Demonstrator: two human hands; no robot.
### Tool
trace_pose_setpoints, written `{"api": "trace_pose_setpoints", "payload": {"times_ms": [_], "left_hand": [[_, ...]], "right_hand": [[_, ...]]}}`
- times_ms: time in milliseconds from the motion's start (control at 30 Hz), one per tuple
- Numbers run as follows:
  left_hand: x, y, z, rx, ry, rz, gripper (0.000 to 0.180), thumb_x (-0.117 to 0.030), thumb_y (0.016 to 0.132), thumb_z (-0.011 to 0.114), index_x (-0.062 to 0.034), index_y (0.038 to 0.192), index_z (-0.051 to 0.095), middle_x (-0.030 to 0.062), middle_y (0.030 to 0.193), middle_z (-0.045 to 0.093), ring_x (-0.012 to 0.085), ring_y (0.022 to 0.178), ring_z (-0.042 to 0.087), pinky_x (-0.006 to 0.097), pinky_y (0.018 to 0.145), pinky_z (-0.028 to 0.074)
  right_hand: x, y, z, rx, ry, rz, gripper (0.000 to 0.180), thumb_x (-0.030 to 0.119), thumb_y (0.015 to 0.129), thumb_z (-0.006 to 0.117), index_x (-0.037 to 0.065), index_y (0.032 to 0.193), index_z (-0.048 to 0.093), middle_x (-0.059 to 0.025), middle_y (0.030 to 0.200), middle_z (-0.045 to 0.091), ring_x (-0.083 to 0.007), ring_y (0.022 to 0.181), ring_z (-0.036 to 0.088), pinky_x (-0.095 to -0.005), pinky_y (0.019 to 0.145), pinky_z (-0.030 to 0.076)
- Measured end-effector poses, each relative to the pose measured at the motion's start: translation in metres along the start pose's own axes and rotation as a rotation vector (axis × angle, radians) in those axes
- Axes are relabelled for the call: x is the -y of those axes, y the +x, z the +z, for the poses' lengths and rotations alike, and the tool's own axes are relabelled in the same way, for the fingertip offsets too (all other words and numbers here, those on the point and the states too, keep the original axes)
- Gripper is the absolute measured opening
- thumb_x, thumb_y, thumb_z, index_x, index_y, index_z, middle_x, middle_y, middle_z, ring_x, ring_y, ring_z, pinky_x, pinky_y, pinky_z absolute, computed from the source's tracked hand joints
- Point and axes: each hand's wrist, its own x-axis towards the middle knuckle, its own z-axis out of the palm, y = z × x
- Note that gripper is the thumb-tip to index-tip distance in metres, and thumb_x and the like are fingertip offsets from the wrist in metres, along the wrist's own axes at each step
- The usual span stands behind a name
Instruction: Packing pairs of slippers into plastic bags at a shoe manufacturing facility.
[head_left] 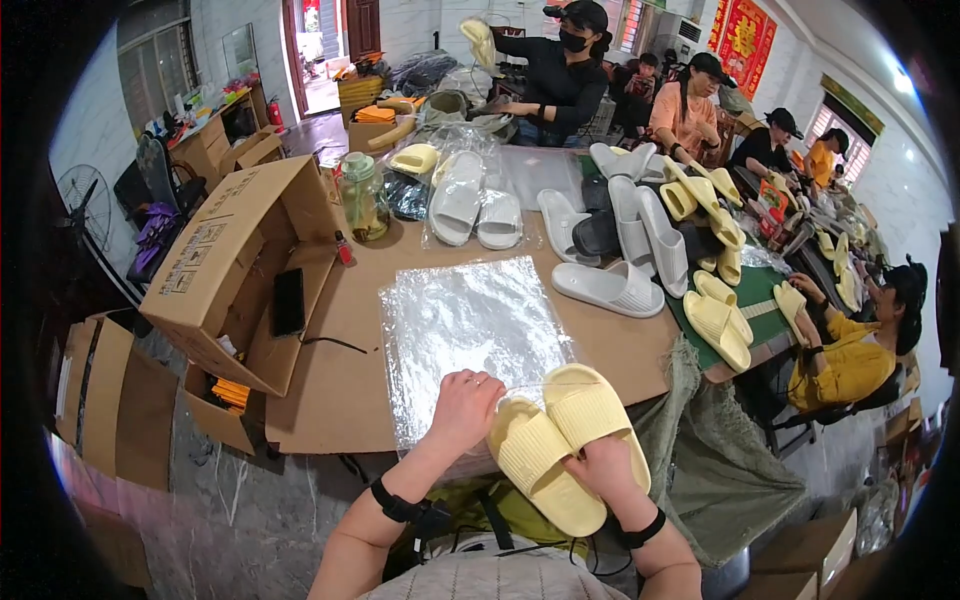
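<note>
My left hand [465,408] is closed on the near edge of a clear plastic bag [475,315], which lies flat on the cardboard-covered table [345,390]. A thin edge of film stretches from that hand across the tips of a pair of pale yellow slippers [530,448]. My right hand [607,468] grips this pair, its fingers tucked under the strap of the right-hand slipper. The slippers lie side by side, tilted, at the table's near edge. How far their tips reach into the bag is hard to tell.
An open cardboard box [230,250] with a black phone [288,303] stands left, near a glass jar [362,200]. Bagged white slippers [458,205] lie at the back. Loose white slippers [610,288] and yellow slippers [716,328] cover the right. Several people work beyond.
</note>
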Motion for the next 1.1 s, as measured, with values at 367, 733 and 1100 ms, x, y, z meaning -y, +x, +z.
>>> {"api": "trace_pose_setpoints", "payload": {"times_ms": [367, 733, 1100], "left_hand": [[-0.024, -0.008, -0.006, 0.259, -0.183, -0.061, 0.046, -0.037, 0.087, 0.071, -0.0121, 0.125, 0.063, 0.0127, 0.116, 0.067, 0.0338, 0.106, 0.065, 0.044, 0.092, 0.052], [-0.039, -0.009, -0.015, 0.197, -0.15, 0.193, 0.057, -0.043, 0.083, 0.076, -0.0051, 0.125, 0.066, 0.0129, 0.122, 0.067, 0.0303, 0.112, 0.064, 0.038, 0.095, 0.053], [-0.04, -0.016, -0.007, 0.191, -0.191, 0.382, 0.044, -0.011, 0.089, 0.065, -0.0075, 0.132, 0.061, 0.0085, 0.128, 0.066, 0.0264, 0.116, 0.064, 0.039, 0.098, 0.052]], "right_hand": [[0.01, 0.002, 0.005, 0.011, 0.027, 0.04, 0.035, 0.038, 0.078, 0.076, 0.004, 0.078, 0.071, -0.0156, 0.069, 0.067, -0.0355, 0.063, 0.066, -0.0468, 0.06, 0.053], [0.023, 0.021, 0.014, -0.003, 0.074, 0.065, 0.031, 0.033, 0.075, 0.076, 0.003, 0.08, 0.07, -0.0169, 0.07, 0.066, -0.0367, 0.067, 0.067, -0.0473, 0.062, 0.052], [0.016, 0.034, 0.054, -0.094, -0.008, 0.036, 0.027, 0.031, 0.079, 0.076, 0.005, 0.081, 0.07, -0.0183, 0.076, 0.068, -0.0379, 0.072, 0.068, -0.0464, 0.062, 0.054]]}}
